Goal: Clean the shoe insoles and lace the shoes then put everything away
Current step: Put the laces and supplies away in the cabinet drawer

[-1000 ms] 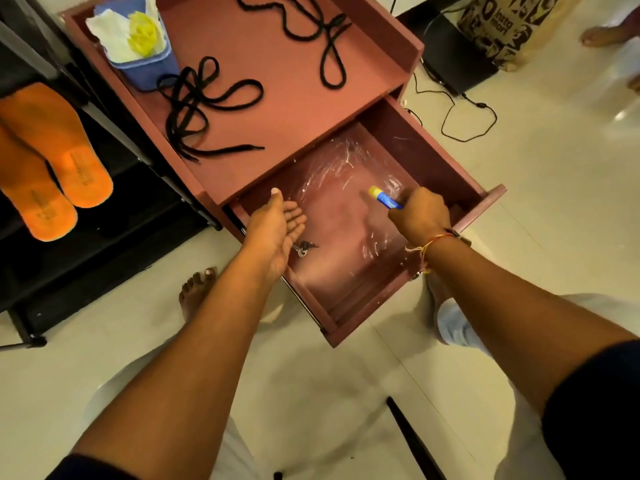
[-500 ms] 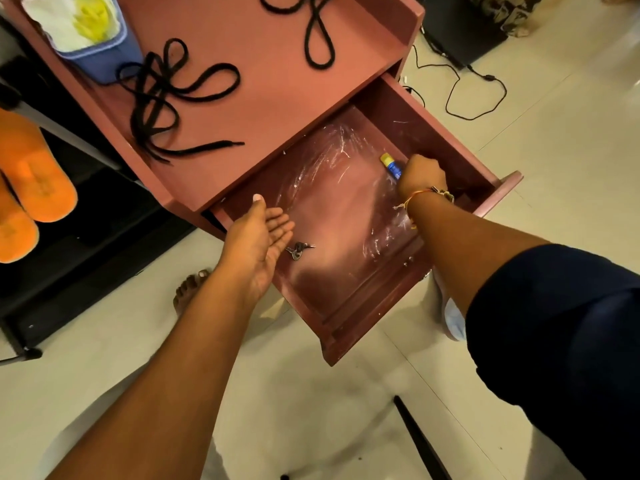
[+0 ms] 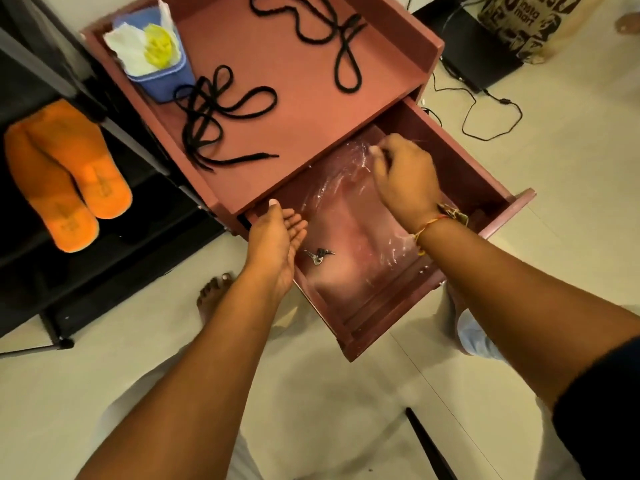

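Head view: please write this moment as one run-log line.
left hand: open, on edge of pulled-out reddish wooden drawer | right hand: curled inside drawer, contents unclear | two black shoelaces: on cabinet top

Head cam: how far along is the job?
Done: little visible; no shoes in view. In hand: right hand reaches into the open drawer; left hand rests open at its edge. Left: both laces loose on top, orange insoles out on the rack.

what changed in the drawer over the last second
The right hand carried the blue and yellow tube toward the drawer's back; now the tube is out of sight, and whether it still holds it cannot be told. The left hand stayed open on the drawer's left edge; keys, laces and insoles unmoved.
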Demonstrator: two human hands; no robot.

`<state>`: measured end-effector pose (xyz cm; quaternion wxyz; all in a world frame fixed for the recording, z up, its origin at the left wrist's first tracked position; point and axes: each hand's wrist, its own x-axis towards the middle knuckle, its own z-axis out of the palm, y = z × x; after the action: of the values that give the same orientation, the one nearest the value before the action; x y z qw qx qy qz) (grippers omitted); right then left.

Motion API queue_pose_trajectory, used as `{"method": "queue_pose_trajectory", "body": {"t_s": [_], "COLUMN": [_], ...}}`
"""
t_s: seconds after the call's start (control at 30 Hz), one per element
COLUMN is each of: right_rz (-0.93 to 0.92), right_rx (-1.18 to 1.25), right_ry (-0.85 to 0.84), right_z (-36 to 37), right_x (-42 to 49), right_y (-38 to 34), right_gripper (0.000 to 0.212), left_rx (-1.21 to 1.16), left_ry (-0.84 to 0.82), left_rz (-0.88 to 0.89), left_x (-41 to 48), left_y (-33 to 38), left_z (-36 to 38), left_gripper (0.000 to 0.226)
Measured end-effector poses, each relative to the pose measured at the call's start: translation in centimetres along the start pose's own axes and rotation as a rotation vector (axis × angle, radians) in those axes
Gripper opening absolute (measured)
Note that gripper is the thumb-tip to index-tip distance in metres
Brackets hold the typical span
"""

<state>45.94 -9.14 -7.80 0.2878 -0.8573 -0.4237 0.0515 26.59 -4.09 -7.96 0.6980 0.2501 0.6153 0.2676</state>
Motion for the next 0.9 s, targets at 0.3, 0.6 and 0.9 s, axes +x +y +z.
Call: {"method": "queue_pose_trajectory", "body": {"t_s": [0.3, 0.6, 0.9], "right_rz": [-0.484, -0.395, 0.378], "right_rx": [-0.025, -0.165, 0.781], "right_ry": [-0.305, -0.409, -0.8], "right_z": [6.2, 8.1, -2.2], "right_x": [2.6, 3.3, -2.5], "right_y": [-14.1, -13.7, -9.0], "right_gripper": [0.035, 0.019, 0.012], "left_rx": [-0.128, -0.069, 0.717], "left_ry": [0.054, 0.042, -0.021], "left_rz": [-0.002, 0.06, 0.9], "left_x": [-0.3, 0.1, -1.7], "left_y": [1.5, 2.1, 2.7], "left_z": [-1.8, -2.2, -2.4], "left_gripper": [0.03, 0.018, 0.058]}}
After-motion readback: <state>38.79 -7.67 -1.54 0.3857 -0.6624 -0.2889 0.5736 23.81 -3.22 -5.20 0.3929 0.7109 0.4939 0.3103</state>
